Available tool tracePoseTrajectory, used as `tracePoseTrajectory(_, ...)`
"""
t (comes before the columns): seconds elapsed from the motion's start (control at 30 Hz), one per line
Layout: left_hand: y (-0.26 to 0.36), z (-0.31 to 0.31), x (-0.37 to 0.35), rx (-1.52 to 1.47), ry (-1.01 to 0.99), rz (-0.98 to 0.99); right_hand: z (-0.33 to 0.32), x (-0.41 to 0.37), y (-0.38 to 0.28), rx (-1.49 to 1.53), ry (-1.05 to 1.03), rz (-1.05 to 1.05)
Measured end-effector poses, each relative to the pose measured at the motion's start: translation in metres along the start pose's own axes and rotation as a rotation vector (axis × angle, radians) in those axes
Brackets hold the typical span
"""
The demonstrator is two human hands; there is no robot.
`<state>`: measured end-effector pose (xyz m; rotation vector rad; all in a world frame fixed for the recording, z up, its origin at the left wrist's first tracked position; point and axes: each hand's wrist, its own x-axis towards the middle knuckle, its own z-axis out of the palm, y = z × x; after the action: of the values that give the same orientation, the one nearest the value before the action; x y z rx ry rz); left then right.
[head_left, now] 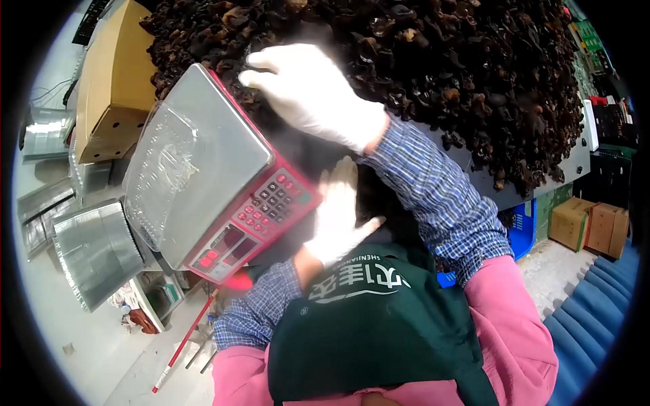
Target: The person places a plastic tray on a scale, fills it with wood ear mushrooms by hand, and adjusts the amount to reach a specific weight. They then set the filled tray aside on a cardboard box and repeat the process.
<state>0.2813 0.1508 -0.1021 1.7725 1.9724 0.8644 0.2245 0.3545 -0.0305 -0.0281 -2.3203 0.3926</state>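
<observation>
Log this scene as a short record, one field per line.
Left hand: white-gloved, fingers spread, beside the scale's keypad
Right hand: white-gloved, above the scale's far right side, no held item visible
Scale: red and grey, display lit red
On scale: clear plastic tray, overhanging the left edge
Beyond: pile of dark curled pieces
Left background: cardboard box
Clothing: green apron, checked oversleeves

Pale floor (88,348) is running along the left side — brightly lit, with a small white shelf unit (147,300) standing near and a red pole (185,342) slanting beside it. On the right, brown cartons (567,222) are resting on the floor, blue ridged material (599,318) — type unclear — is showing nearer, and dark crates (615,172) are standing farther off.
</observation>
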Motion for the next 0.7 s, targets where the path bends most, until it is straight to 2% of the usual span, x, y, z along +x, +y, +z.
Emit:
tracePoseTrajectory(0.03,-0.002,0.004,-0.002,-0.001,0.027,0.011,0.010,0.012,-0.003,-0.058,-0.068,-0.004)
tracePoseTrajectory(0.07,-0.003,0.008,-0.003,-0.004,0.053,0.021,0.024,0.021,0.000,-0.246,-0.132,-0.056)
tracePoseTrajectory(0.13,-0.002,0.007,-0.003,-0.023,0.021,-0.019,0.051,0.020,0.011,-0.315,-0.119,-0.048)
tracePoseTrajectory(0.17,-0.002,0.007,-0.004,-0.034,0.007,-0.041,0.053,0.013,0.018,-0.303,-0.295,-0.048)
tracePoseTrajectory(0.2,-0.002,0.006,-0.004,-0.031,0.011,-0.028,0.052,0.004,0.022,-0.353,-0.312,-0.119)
tracePoseTrajectory(0.27,-0.004,0.008,-0.005,-0.027,0.030,-0.005,0.036,-0.005,0.017,-0.249,-0.454,-0.133)
tracePoseTrajectory(0.4,-0.004,0.008,-0.005,-0.019,-0.027,0.033,-0.009,-0.043,0.009,-0.171,-0.495,-0.185)
tracePoseTrajectory(0.47,-0.002,0.008,-0.005,-0.038,-0.014,0.023,-0.027,-0.069,0.007,-0.077,-0.419,-0.148)
tracePoseTrajectory(0.7,0.003,0.002,-0.001,-0.001,0.076,0.096,-0.115,-0.144,0.001,-0.041,-0.437,0.225)
